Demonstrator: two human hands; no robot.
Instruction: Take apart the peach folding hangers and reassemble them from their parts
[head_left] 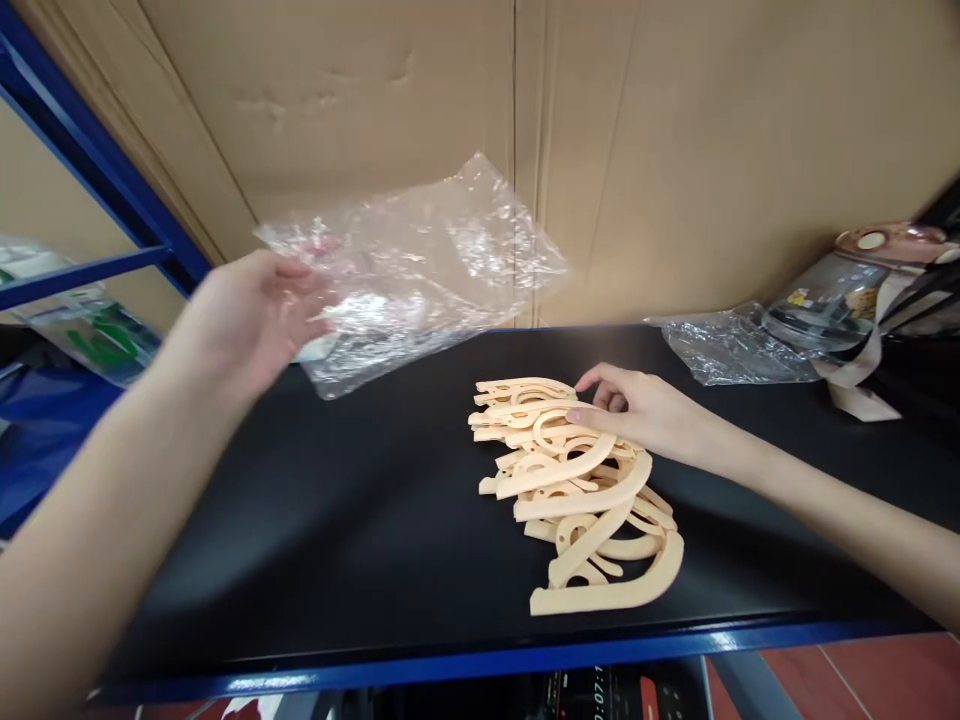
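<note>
My left hand [259,310], slightly blurred, is raised above the black shelf and closed on one end of a clear plastic bag [442,265]. The crinkled bag stretches to the right, off the shelf surface. A pile of cream folding clothes hangers [577,490] lies on the shelf, the hangers overlapping in a row toward the front edge. At the far end of that pile, my right hand [630,405] has its thumb and index finger on the hangers, the other fingers curled in. The bag's contents, if any, are hard to make out.
Behind the black shelf [360,520] stands a cardboard wall [375,110]. Another clear bag [739,345] and a transparent bottle with a strap [832,300] lie at the back right. A blue metal frame [90,160] rises at left. The shelf's blue front edge [420,665] runs nearest me.
</note>
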